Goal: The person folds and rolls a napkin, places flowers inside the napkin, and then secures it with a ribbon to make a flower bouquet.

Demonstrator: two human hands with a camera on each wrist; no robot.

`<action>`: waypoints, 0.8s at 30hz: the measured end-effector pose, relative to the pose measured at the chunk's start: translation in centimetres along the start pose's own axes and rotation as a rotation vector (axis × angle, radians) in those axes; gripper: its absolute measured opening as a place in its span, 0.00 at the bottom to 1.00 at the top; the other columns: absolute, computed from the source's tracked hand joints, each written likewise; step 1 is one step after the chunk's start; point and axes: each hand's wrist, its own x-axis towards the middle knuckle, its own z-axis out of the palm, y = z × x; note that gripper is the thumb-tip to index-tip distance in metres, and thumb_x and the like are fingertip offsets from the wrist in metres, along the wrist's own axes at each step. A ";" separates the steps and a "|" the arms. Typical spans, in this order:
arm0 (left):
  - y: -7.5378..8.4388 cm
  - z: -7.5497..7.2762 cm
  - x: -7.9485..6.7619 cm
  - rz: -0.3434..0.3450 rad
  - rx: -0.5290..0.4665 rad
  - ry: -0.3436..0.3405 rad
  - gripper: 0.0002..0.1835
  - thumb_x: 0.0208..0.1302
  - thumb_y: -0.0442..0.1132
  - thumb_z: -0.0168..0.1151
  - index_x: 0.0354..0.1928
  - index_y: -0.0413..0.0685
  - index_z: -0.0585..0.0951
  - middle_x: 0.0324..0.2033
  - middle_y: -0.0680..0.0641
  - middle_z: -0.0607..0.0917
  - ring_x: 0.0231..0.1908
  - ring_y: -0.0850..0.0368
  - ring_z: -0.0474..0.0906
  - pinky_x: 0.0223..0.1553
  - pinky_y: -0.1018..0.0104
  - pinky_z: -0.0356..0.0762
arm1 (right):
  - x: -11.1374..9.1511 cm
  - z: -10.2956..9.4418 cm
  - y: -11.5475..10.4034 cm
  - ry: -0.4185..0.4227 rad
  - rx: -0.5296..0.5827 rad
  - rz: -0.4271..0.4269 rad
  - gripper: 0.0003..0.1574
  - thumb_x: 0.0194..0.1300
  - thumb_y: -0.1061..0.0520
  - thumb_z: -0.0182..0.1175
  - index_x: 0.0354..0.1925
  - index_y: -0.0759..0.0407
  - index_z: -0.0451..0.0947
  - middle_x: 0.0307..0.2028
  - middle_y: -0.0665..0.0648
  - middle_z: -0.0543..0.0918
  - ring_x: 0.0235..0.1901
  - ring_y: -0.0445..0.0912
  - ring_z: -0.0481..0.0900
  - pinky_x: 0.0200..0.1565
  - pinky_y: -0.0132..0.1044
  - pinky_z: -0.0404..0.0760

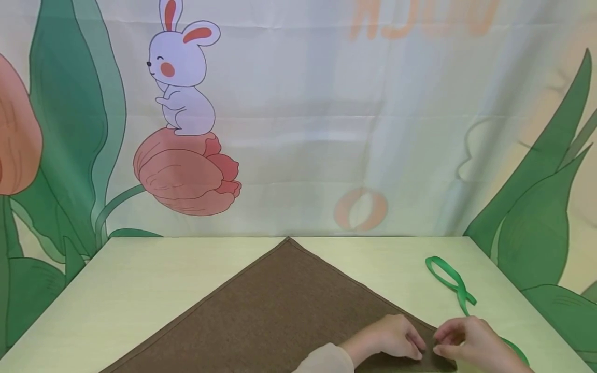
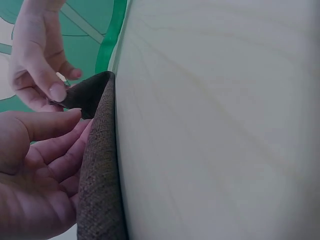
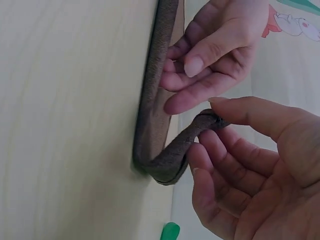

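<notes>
Near the table's [image 1: 186, 254] right front, the right hand [image 1: 478, 342] is reaching leftward, its grip nearly closed, thumb and fingers pinching the curled-up corner of the brown cloth [image 1: 280, 311]. Just beside it, the left hand [image 1: 396, 335] is reaching rightward, its grip loosely parted, bent fingers touching the cloth's edge. The cloth is spreading across the table, one corner pointing backward. Beyond the right hand, a green ribbon [image 1: 460, 291] is lying looped. Behind, a printed backdrop [image 1: 298, 103] is hanging.

Cloth [image 1: 261, 321] lies on the table [image 1: 154, 269], one corner at mid far edge; ribbon [image 1: 462, 292] lies towards the right edge. Left hand [image 1: 398, 335] and right hand [image 1: 478, 344] are at the cloth's right corner; curtain [image 1: 289, 103] hangs behind.
</notes>
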 end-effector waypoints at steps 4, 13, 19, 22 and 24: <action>0.0 -0.2 -0.2 -0.010 -0.040 -0.007 0.08 0.54 0.35 0.64 0.37 0.48 0.85 0.25 0.57 0.84 0.25 0.74 0.74 0.30 0.78 0.69 | 0.2 0.2 0.1 -0.059 0.089 -0.002 0.10 0.52 0.66 0.63 0.34 0.71 0.78 0.26 0.57 0.81 0.24 0.35 0.74 0.27 0.30 0.74; -0.2 -0.1 -0.1 -0.001 -0.061 -0.012 0.09 0.55 0.35 0.63 0.39 0.48 0.84 0.26 0.57 0.85 0.26 0.74 0.75 0.30 0.79 0.70 | -0.3 -0.1 2.3 0.002 0.007 0.000 0.14 0.52 0.60 0.66 0.36 0.69 0.79 0.21 0.50 0.77 0.20 0.34 0.69 0.24 0.30 0.70; 0.0 0.1 -0.1 -0.024 -0.095 0.002 0.06 0.57 0.37 0.62 0.37 0.47 0.85 0.21 0.57 0.82 0.21 0.70 0.74 0.25 0.77 0.70 | -0.1 0.1 2.8 -0.077 0.059 -0.007 0.21 0.54 0.53 0.65 0.40 0.70 0.79 0.29 0.54 0.82 0.24 0.35 0.73 0.26 0.31 0.73; 0.0 0.1 -0.1 -0.017 -0.087 -0.003 0.06 0.57 0.37 0.63 0.37 0.49 0.85 0.22 0.58 0.83 0.21 0.71 0.74 0.27 0.77 0.71 | 0.0 0.2 2.6 -0.096 0.073 0.005 0.20 0.54 0.55 0.65 0.40 0.70 0.79 0.31 0.55 0.83 0.25 0.35 0.74 0.27 0.31 0.73; 0.0 0.1 -0.1 -0.006 -0.075 -0.011 0.08 0.55 0.37 0.64 0.38 0.51 0.84 0.24 0.58 0.84 0.23 0.72 0.75 0.30 0.78 0.71 | 0.0 0.2 2.5 -0.107 0.086 -0.007 0.19 0.54 0.58 0.65 0.40 0.72 0.79 0.31 0.57 0.83 0.26 0.36 0.75 0.28 0.31 0.74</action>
